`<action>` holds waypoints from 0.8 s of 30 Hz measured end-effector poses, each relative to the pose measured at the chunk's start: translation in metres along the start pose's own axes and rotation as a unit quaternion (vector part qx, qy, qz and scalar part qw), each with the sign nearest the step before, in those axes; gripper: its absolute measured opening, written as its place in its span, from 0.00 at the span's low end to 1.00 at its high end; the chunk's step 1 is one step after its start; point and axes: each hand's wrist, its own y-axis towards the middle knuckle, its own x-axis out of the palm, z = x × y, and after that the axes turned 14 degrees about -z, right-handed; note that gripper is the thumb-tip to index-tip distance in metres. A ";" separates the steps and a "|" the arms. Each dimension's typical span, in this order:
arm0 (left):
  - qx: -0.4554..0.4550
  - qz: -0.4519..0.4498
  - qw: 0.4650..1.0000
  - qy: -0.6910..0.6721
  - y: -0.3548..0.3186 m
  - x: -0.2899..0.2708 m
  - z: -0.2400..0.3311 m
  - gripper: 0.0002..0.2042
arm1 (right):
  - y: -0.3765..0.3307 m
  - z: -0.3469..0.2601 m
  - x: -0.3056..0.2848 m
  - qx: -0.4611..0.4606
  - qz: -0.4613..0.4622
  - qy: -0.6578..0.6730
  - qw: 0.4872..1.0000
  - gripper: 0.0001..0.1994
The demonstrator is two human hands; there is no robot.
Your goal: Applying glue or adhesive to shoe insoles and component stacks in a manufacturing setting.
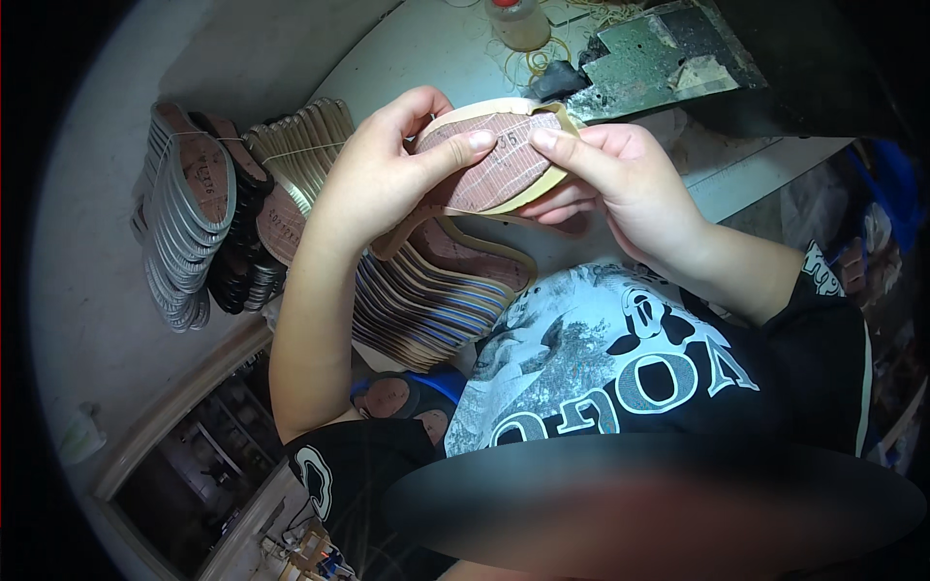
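Observation:
Both my hands hold one shoe insole [504,169] up in front of me, a brown board face with a tan rim. My left hand [387,169] grips its left end, thumb pressed on the brown face. My right hand [620,184] grips the right end, its thumb lying on the face beside the left thumb. Just below the held piece lies a fanned stack of similar insoles [436,290] on the white table [426,58].
Two more bundles of insoles [189,213] tied with bands stand at the left, next to another tan stack [305,140]. A small bottle [518,21], loose rubber bands [542,60] and a stained green board [659,58] sit at the far side.

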 end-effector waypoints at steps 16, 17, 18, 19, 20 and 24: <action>-0.009 0.023 0.999 -0.033 -0.001 0.001 -0.015 0.15 | 0.014 0.007 -0.005 -0.026 -0.012 -0.012 1.000 0.18; -0.009 0.022 0.999 -0.031 -0.001 0.001 -0.016 0.15 | 0.014 0.007 -0.005 -0.029 -0.006 -0.020 0.999 0.18; -0.011 0.027 0.999 -0.036 0.000 0.000 -0.018 0.15 | 0.017 0.007 -0.005 -0.024 -0.009 -0.016 1.000 0.18; 0.003 0.018 0.999 -0.051 0.000 0.001 -0.019 0.15 | 0.017 0.007 -0.005 -0.026 -0.004 -0.015 1.000 0.18; -0.016 0.032 0.998 -0.042 0.000 -0.002 -0.020 0.15 | 0.022 0.007 -0.004 -0.038 -0.003 -0.019 0.999 0.18; -0.013 0.042 0.996 -0.080 -0.001 0.004 -0.019 0.18 | 0.025 0.008 -0.005 -0.019 0.000 -0.016 1.000 0.18</action>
